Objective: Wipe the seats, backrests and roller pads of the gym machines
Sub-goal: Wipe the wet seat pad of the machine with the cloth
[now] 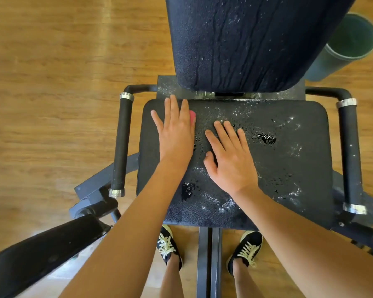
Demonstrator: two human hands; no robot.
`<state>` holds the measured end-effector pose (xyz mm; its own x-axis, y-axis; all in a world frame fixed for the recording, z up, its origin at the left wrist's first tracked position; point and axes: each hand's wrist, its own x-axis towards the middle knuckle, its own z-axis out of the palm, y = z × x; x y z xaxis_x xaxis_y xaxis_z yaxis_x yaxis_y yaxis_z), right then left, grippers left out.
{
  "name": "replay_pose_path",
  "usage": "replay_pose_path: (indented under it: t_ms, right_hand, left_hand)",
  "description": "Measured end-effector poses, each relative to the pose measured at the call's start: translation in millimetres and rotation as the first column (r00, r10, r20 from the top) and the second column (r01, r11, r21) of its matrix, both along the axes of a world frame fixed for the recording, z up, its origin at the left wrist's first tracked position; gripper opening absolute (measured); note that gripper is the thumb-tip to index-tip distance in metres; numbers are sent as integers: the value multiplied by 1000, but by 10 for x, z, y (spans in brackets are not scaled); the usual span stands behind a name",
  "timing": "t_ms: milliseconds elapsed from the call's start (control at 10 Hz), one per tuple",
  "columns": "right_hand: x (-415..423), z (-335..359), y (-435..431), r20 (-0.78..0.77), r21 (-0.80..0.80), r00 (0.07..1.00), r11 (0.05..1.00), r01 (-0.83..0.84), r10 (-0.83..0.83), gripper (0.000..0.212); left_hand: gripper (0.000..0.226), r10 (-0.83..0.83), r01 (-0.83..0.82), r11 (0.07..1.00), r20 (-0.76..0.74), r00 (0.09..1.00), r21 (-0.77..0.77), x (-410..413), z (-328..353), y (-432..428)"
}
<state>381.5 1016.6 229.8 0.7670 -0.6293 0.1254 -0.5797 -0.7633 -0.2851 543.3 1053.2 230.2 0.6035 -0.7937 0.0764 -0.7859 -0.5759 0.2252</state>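
A black padded seat (289, 164) of a gym machine lies below me, wet with droplets and white foam. Its dark backrest (241, 39) rises behind, streaked with running liquid. My left hand (174, 130) lies flat with straight fingers at the seat's rear left, pressing a pink cloth or sponge (193, 116); only a small pink edge shows beside the fingers. My right hand (228, 155) rests flat on the wet seat's middle, fingers spread, holding nothing.
Black foam-covered handles stand on either side of the seat, left (121, 145) and right (351, 155). A black roller pad (37, 259) sits at lower left. A green bin (345, 46) stands behind the backrest. My shoes (168, 246) are on the wooden floor.
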Motion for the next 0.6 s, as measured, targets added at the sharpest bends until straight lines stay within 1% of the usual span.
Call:
replay_pose_path:
  t_ms: [100,200,300,400,500,600]
  right_hand:
    - [8,23,3,-6,3,1000,1000,3,-3,51]
    - [1,14,-2,-5,2,1000,1000,3,-3,51]
    - [5,15,3,-7,-2,1000,1000,3,-3,51]
    - [6,14,4,-5,-5,1000,1000,1,-1,50]
    - [4,13,0,-11,-7,1000,1000,1,-2,50]
    - [4,28,-1,-8,-6,1000,1000,2,-2,51]
  left_hand:
    - [50,-20,20,1000,-7,1000,-20,-102,-6,238]
    - [49,-43,44,999,16,999,-6,-154,-59,366]
    - [48,-10,10,1000,42,999,6,-49,-52,165]
    - [48,39,-38,998,-15,999,47,103,19,-43]
    - [49,40,-38,998,-53,998,41,93,27,-17]
    - [50,19,-19,1000,-57,998,-11,-90,-13,221]
